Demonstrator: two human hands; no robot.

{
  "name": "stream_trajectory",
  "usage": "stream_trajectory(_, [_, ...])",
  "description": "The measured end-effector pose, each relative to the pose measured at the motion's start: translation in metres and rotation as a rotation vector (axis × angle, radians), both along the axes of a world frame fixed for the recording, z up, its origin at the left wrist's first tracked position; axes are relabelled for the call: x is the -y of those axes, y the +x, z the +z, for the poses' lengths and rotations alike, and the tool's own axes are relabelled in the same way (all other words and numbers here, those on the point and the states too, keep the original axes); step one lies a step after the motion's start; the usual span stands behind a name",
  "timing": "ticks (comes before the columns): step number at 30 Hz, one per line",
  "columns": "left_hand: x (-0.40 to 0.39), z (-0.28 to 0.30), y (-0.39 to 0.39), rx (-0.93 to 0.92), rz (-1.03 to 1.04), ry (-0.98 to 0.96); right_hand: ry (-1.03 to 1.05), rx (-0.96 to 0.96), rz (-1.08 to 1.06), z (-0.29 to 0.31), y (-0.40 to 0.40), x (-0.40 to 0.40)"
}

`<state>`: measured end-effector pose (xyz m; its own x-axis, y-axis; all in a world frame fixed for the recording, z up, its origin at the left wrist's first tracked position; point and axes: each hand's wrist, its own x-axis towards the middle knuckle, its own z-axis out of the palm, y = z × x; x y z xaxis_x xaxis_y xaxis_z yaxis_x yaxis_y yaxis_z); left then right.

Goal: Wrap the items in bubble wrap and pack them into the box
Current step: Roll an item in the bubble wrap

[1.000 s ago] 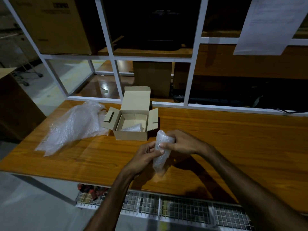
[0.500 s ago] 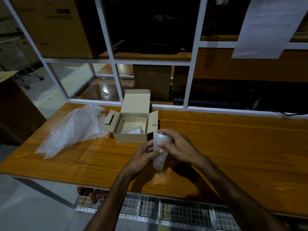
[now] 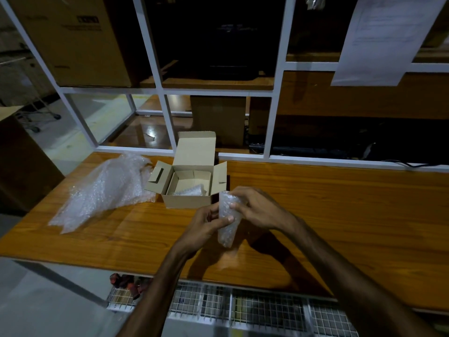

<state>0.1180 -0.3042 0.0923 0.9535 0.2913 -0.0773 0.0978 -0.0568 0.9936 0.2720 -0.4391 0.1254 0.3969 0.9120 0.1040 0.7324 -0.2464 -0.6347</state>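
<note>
Both hands hold a bubble-wrapped item (image 3: 228, 217) upright above the table (image 3: 340, 210), just in front of the open cardboard box (image 3: 192, 183). The left hand (image 3: 206, 227) pinches its middle, grip clamped on the wrap; the right hand (image 3: 257, 207) curls round its upper part. Another wrapped bundle (image 3: 190, 190) lies inside the box. Loose bubble wrap (image 3: 107, 188) lies left of the box.

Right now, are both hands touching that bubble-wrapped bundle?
Touching. The head view shows the left hand and right hand both gripping the bundle.
</note>
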Motion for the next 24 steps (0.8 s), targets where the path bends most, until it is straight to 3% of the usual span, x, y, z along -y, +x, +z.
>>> stream_trajectory(4, [0.002,-0.003,0.0,0.007,0.004,-0.059,-0.001,0.012,0.004,0.004,0.0,0.0])
stream_trajectory(11, [-0.006,-0.001,0.001,0.026,-0.008,-0.185,0.221,0.026,-0.169,0.005,0.0,0.008])
stream_trajectory(24, [-0.009,-0.014,0.002,0.01,-0.033,-0.252,0.013,-0.056,-0.091,0.006,-0.011,0.006])
